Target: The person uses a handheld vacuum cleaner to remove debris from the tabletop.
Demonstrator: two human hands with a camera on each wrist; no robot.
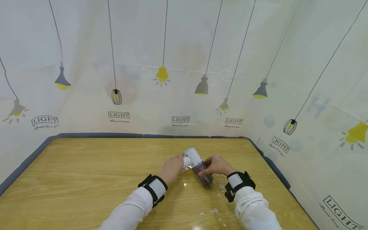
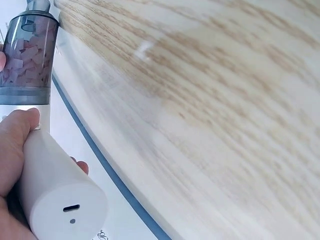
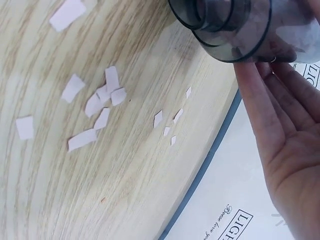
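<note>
A small white handheld vacuum cleaner [image 1: 193, 156] is held slanted above the table, its nozzle end pointing down toward the scraps. My left hand [image 1: 171, 167] grips its white handle [image 2: 60, 185], thumb up near the join with the body; a charging slot shows in the handle's end. Pink paper scraps fill part of the smoky clear dust cup [image 2: 31, 55]. My right hand [image 1: 217, 165] holds that cup from the right, thumb on the near side and fingers around the far side. In the right wrist view the cup hides the fingertips.
Loose pale pink paper scraps [image 3: 102, 95] lie scattered on the wooden table [image 1: 100, 172], below and to the right of the cup and nearer to me. A blue-grey edging [image 1: 115, 135] runs along the table's rim, against a light curtain [image 1: 143, 38] printed with lamps.
</note>
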